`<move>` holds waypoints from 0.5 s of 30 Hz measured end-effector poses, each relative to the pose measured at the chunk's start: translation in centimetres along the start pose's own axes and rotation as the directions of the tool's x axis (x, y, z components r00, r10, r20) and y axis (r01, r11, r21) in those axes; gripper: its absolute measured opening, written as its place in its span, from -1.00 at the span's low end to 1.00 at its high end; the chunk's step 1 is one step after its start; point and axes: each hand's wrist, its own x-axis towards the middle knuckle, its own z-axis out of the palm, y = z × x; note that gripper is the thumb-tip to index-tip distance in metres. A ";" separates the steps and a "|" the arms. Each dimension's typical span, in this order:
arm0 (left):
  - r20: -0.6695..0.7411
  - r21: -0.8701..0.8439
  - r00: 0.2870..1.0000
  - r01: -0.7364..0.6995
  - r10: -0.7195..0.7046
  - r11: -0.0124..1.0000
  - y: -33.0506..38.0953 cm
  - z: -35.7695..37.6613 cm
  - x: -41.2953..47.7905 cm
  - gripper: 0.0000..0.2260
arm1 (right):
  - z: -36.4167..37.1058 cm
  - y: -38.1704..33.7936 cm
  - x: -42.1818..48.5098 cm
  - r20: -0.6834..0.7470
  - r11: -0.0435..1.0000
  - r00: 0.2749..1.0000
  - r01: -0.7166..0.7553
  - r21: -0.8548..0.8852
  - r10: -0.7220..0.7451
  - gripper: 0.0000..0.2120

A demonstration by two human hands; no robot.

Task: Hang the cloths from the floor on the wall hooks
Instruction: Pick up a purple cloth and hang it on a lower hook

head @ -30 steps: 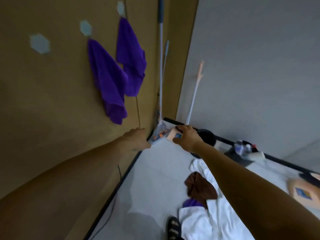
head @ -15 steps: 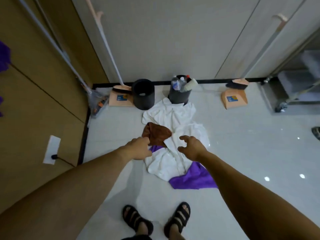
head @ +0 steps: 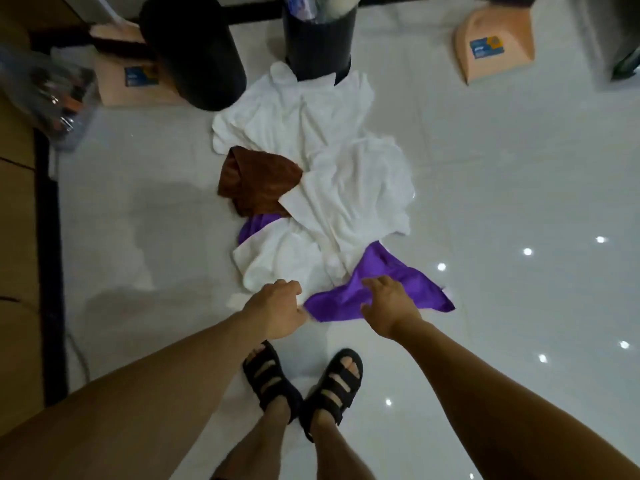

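Both arms are down at the floor. My left hand sits at the near corner of the purple cloth, fingers curled under; I can't tell whether they pinch it. My right hand is over the same cloth, fingers loosely bent, grip also unclear. The purple cloth lies flat, partly tucked under the white cloths. A brown cloth lies on the pile's left side. My sandals are just behind.
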 end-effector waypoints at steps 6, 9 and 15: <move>-0.013 -0.065 1.000 0.020 -0.021 0.998 -5.1 9.0 12.8 -0.44 | 10.9 5.1 13.1 0.018 0.985 0.999 0.036 -0.169 -0.033 -0.41; -0.027 -0.069 1.000 0.003 -0.005 0.998 -7.4 12.5 16.6 -0.47 | 14.3 6.1 17.8 0.009 0.938 0.995 0.093 -0.335 -0.096 -0.36; 0.018 -0.011 1.000 0.000 0.001 1.000 -9.9 15.1 17.7 -0.50 | 15.2 7.2 19.9 -0.060 0.826 0.990 0.073 -0.560 -0.128 -0.66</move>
